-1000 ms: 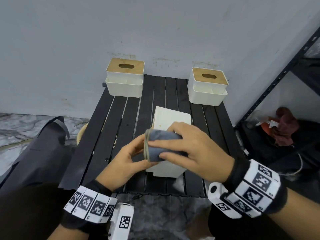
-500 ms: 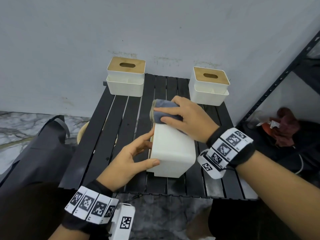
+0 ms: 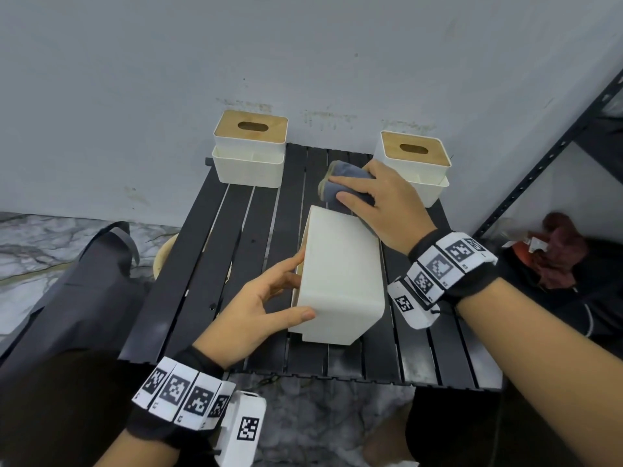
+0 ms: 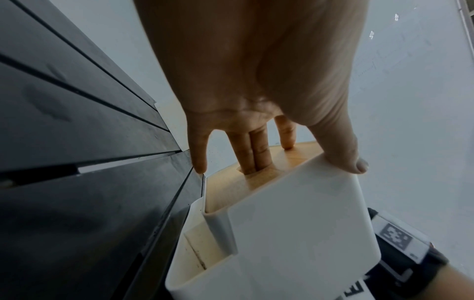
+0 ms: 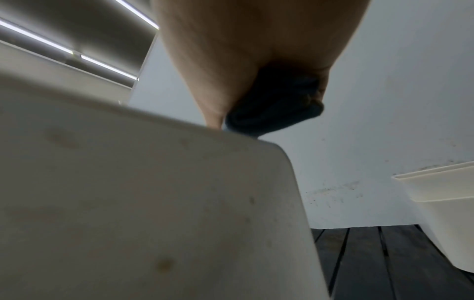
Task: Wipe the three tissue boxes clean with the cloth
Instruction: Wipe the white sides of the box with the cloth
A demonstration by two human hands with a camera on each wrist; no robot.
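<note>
While left fingers (image 4: 259,154) steady box (image 3: 340,281), cloth (image 3: 347,187) gripped

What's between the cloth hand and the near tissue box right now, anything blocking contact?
Nothing visible. The right hand holds the grey cloth at the far end of the tipped tissue box, steadied by the left hand.

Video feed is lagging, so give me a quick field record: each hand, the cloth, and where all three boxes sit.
left hand: steadies the near box, two fingers in its slot
right hand: grips the cloth
cloth: grey, at the near box's far end
near box: tipped on its side, mid-table
back-left box: upright
back-right box: upright
table: black slats
</note>
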